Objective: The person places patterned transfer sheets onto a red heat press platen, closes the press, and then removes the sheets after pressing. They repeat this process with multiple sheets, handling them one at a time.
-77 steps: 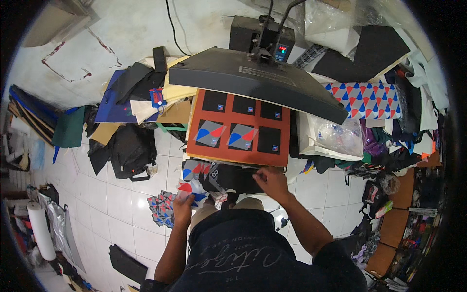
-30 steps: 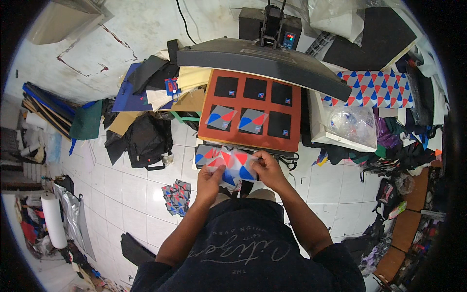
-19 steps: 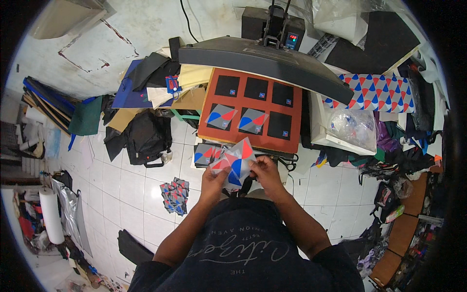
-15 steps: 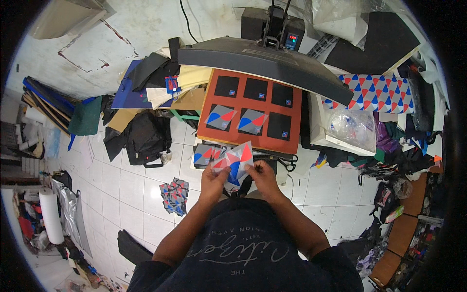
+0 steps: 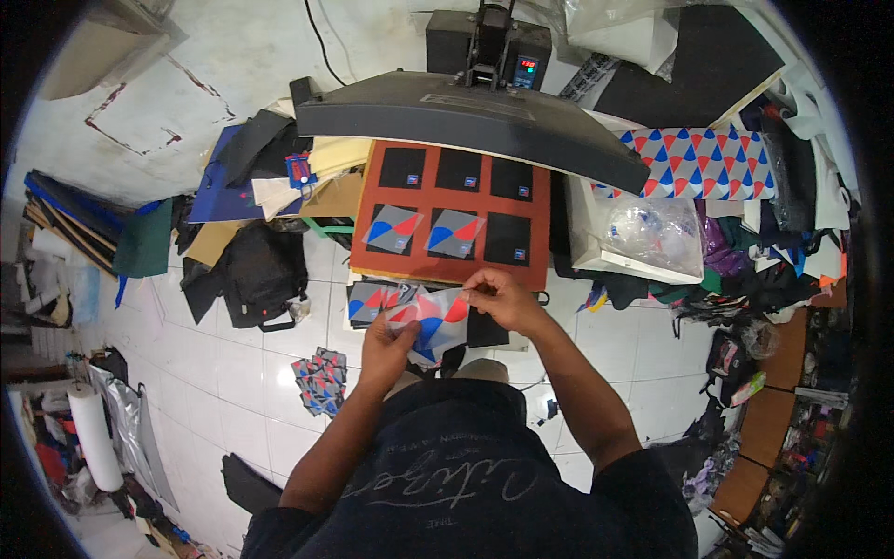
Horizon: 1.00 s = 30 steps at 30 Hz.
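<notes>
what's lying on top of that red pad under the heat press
On the red pad lie six black squares, two of them covered by red, blue and grey printed sheets. The raised press plate hides the pad's far edge.

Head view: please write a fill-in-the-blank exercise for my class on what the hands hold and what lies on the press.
1. Both hands, left hand and right hand, hold one printed sheet patterned in red, blue and ____.
2. The orange press bed carries ____ rows of black squares.
3. Printed sheets cover ____ squares of the front row.
4. The dark upper plate is swung ____, leaving the bed uncovered.

Missing words: grey; two; two; open
</notes>
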Motion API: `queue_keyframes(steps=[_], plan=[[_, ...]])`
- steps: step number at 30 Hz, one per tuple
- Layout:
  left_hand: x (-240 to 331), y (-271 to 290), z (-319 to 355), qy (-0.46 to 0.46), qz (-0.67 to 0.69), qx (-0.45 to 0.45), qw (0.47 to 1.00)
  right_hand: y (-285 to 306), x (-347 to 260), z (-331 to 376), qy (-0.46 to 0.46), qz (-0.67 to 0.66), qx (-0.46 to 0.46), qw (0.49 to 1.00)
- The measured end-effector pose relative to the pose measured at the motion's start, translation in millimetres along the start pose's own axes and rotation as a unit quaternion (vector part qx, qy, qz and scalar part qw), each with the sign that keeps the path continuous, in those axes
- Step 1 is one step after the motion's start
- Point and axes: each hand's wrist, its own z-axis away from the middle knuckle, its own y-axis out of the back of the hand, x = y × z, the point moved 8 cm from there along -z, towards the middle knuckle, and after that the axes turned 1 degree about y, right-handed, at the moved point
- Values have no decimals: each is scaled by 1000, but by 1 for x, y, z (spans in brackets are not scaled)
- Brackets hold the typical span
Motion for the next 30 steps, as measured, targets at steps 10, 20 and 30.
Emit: queue_keyframes(steps=[10,20,30], plan=[[-13,31,8,52,2,69,996,120,21,-17,-73,47,175,981],[-30,53,14,68,-5,92,993,186,75,-56,-28,183,287,940],[-34,57,14,50,2,91,995,176,20,-30,25,318,377,870]])
